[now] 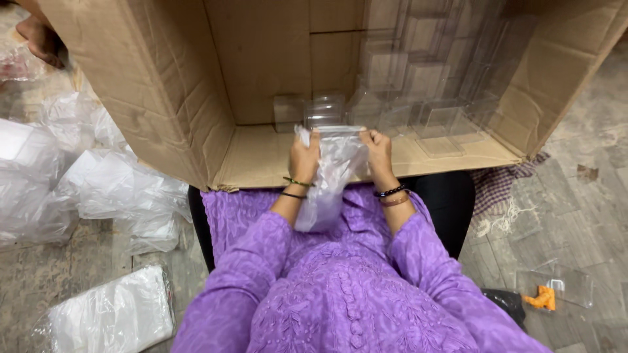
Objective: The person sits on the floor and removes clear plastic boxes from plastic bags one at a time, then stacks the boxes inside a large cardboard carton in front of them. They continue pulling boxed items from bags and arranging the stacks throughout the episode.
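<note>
My left hand (304,159) and my right hand (379,151) each grip a top corner of a clear plastic bag (330,180) that hangs down over my purple-clad lap. The bag's mouth is held just in front of a small clear plastic box (325,112). Both hands reach into a large cardboard carton (157,85) lying on its side. Stacks of clear plastic boxes (425,72) fill the carton's right half.
Heaps of white plastic bags (78,176) lie on the floor at left, with a flat bundle of bags (114,314) nearer me. A clear box with an orange item (553,294) sits at right. Someone's foot (42,39) shows at top left.
</note>
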A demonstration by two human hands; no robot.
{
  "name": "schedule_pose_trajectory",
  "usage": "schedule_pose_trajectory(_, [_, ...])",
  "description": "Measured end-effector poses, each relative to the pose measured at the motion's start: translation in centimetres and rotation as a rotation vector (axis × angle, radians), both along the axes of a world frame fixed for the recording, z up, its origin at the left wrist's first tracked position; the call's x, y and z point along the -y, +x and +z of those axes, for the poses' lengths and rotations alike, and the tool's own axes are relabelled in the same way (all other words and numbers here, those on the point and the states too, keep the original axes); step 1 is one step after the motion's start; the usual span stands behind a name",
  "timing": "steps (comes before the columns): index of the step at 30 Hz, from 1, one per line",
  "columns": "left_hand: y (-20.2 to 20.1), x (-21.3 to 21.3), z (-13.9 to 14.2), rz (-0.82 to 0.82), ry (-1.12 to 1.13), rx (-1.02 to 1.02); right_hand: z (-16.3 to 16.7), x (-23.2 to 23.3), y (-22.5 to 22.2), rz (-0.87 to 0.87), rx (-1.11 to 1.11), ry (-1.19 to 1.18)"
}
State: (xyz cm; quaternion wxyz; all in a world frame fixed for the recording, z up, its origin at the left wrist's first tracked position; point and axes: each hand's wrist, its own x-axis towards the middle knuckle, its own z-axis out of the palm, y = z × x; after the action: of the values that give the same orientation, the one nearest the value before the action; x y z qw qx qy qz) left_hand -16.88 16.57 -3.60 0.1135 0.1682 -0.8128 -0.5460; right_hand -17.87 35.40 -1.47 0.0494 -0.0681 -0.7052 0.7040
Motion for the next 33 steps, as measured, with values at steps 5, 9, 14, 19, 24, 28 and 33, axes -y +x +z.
schedule_pose_trajectory(5, [2.5,0.5,-1.9,-0.12,0.59,0.11,-1.1,-1.2,1.4,0.007,0.293,-0.22])
schedule_pose_trajectory(9, [5.6,1.2,-1.7,-0.159,0.733,0.111,0.4,-0.9,3.9,0.213,0.338,-0.376])
schedule_pose_trajectory(14, [7.1,5.0,0.8,-0.397,0.915,0.186,3.1,1.5,6.1,0.265,0.065,-0.549])
schedule_pose_trajectory(19, [13.9,10.8,0.0,-0.904,1.245,0.475,2.5,6.5,6.9,0.708,0.126,-0.442])
schedule_pose_trajectory(24, [20.5,17.9,-1.2,-0.637,1.788,0.496,1.3,14.4,1.0,1.034,-0.387,0.503])
schedule_pose_trajectory(28, [23.7,28.1,2.3,0.354,0.928,0.126,2.8,17.6,-9.6,0.656,-0.536,1.032])
schedule_pose_trajectory(33, [21.8,33.9,2.7,0.584,0.381,0.21,3.3,18.9,-15.4,0.784,-0.045,1.468])
